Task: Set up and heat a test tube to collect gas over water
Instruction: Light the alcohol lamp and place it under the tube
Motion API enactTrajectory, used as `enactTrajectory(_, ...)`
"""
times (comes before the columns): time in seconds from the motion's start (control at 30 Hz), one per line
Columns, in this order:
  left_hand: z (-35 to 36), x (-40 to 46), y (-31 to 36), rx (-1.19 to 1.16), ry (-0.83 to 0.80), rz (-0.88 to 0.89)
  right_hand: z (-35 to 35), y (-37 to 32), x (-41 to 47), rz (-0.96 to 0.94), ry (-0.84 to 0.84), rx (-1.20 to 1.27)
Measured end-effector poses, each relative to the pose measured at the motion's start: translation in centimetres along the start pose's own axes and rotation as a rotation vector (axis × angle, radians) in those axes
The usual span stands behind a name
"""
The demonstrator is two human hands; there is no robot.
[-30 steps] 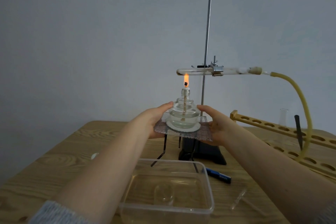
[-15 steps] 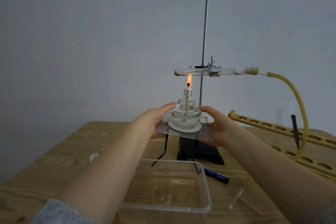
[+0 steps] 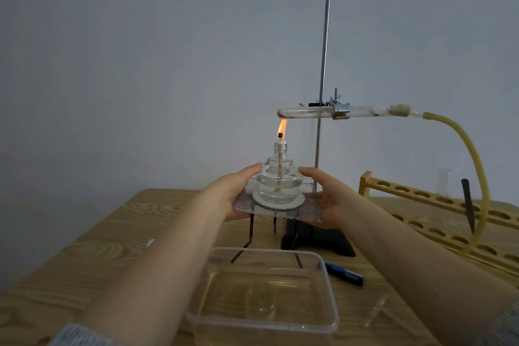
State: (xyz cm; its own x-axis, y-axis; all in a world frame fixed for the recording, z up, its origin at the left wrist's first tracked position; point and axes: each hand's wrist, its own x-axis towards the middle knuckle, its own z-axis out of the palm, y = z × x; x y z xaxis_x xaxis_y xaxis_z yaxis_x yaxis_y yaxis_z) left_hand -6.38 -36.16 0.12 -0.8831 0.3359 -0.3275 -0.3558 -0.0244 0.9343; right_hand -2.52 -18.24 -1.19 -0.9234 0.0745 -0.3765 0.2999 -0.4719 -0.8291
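your left hand (image 3: 236,194) and right hand (image 3: 330,199) sit apart, gripping the wire gauze (image 3: 276,208) edges to steady the lit alcohol lamp (image 3: 279,177), its flame (image 3: 282,127) under the clamped test tube (image 3: 306,113) closed end, presumably aiming heat there

Person's forearms, bare from the left hand (image 3: 228,196) and right hand (image 3: 331,199) back to pushed-up, grey-blue ribbed knit sleeve cuffs (image 3: 81,335) near the elbows.
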Motion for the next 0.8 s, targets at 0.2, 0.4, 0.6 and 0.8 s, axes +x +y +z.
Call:
enactTrajectory(0.2,-0.5,-0.1,-0.1,-0.02,-0.015,-0.008,0.5,0.2,0.4,0.002,-0.007,-0.01)
enactTrajectory(0.4,-1.0,0.1,-0.2,-0.032,-0.004,-0.007,0.7,0.5,1.2,0.0,-0.001,-0.028)
enactTrajectory(0.6,-1.6,0.5,-0.5,-0.023,0.023,0.004,0.9,0.7,1.5,0.008,-0.016,-0.013)
enactTrajectory(0.8,-1.7,0.6,-0.5,-0.04,0.028,0.004,0.9,0.7,1.5,0.006,-0.031,-0.01)
